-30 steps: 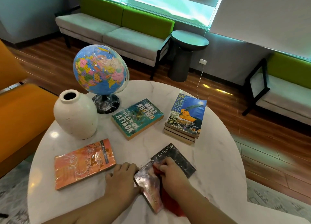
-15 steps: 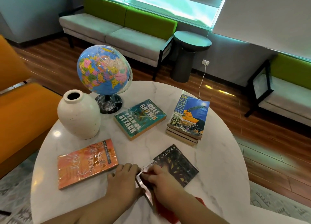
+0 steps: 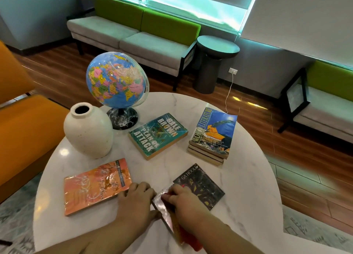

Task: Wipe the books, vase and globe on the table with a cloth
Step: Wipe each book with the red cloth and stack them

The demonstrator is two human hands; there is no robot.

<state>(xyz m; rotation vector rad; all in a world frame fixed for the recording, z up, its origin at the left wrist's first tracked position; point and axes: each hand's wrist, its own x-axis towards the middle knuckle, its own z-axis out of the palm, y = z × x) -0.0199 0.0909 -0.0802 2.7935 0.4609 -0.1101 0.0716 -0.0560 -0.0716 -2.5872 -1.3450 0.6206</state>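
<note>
A round white desk (image 3: 238, 187) is holding all the things. Near the front edge a dark book (image 3: 202, 188) is lying flat. The right hand (image 3: 183, 198) is pressing down on the near end of this book. Its fingers (image 3: 169, 197) are curling around a red cloth (image 3: 191, 238), which is lying between the hand and the cover. A bit of the cloth is sticking out under the wrist.

The left hand (image 3: 136, 200) is resting on the desk just beside the dark book. Its fingers (image 3: 141, 187) are lying loose and are gripping nothing. Its thumb is touching the left edge of the book.

An orange book (image 3: 95, 185) is lying flat to the left, with its corner right beside the left hand. A green book (image 3: 157, 135) is lying in the middle of the desk. A stack of books (image 3: 214, 133) with a blue one on top is sitting on the right. A white vase (image 3: 87, 133) is standing upright at the back left. The globe (image 3: 116, 79) is standing just behind it on a dark foot (image 3: 123, 119).
</note>
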